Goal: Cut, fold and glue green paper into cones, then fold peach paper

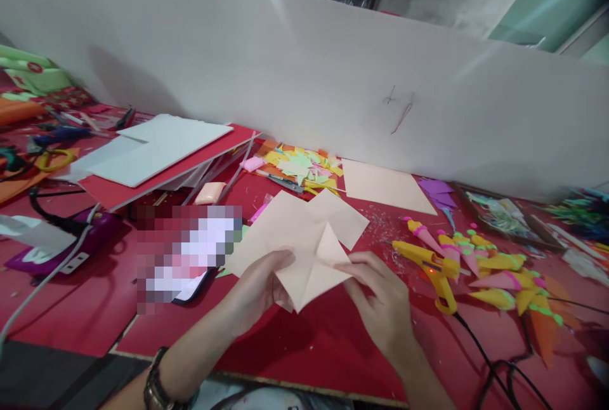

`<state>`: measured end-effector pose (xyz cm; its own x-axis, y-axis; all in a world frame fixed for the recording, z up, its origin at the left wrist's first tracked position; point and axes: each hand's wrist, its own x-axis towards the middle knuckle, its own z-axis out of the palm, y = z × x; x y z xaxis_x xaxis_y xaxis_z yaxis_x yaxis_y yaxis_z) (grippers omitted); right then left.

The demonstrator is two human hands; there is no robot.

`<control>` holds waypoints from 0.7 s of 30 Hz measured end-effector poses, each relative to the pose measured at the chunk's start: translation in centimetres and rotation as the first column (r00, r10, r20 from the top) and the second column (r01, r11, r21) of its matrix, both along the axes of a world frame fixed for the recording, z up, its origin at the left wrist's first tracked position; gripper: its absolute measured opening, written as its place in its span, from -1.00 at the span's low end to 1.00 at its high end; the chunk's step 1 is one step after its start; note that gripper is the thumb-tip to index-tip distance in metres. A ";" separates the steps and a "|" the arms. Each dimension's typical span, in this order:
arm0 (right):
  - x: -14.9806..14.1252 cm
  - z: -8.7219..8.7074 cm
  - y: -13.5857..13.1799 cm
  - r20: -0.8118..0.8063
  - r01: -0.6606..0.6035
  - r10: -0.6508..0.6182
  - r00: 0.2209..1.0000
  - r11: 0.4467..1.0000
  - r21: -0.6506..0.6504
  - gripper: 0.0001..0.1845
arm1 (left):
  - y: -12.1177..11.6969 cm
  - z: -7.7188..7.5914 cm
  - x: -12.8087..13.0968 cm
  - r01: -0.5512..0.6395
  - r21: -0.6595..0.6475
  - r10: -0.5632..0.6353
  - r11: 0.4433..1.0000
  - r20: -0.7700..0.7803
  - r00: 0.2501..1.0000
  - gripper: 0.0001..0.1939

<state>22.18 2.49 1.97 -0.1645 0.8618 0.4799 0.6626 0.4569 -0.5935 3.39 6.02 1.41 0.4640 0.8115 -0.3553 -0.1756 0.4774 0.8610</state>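
Note:
A pale peach sheet of paper point(304, 257), partly folded with a raised triangular flap, is held between my two hands just above the red table. My left hand point(264, 283) pinches its left side, thumb on top and fingers underneath. At the right edge, my right hand point(380, 289) grips the folded corner between thumb and fingers. Another peach piece point(345, 216) shows behind the folded one; whether the two are joined I cannot tell. Left of my left hand lies a phone point(195, 257) with its screen lit and blurred.
A yellow glue gun point(431, 270) with a lit orange light and black cord lies right, beside several small paper cones point(499, 280). Paper scraps point(302, 165) and a flat peach sheet point(385, 185) lie behind. White boards point(157, 150) and a purple power strip point(71, 245) are left.

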 end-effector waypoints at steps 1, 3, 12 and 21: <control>-0.1 -0.1 0.0 -0.047 0.048 -0.048 0.998 0.999 0.013 -0.84 | 0.0 0.0 0.1 0.026 -0.020 -0.026 0.999 0.036 0.999 -0.58; -0.4 -0.3 0.0 -0.138 0.110 -0.112 0.984 0.994 -0.022 -0.89 | -0.2 0.0 0.1 0.081 -0.031 -0.076 0.996 0.131 0.988 -0.54; -1.0 -1.1 0.3 -0.433 -0.093 -0.015 0.901 0.969 -0.229 -0.90 | -0.5 -0.5 0.3 0.118 0.323 -0.086 0.939 -0.114 0.990 -0.60; -0.9 -0.6 0.3 -0.200 -0.121 0.101 0.975 0.988 -0.093 -0.88 | -0.9 -0.7 -0.3 -0.043 0.423 0.103 0.905 -0.120 0.987 -0.47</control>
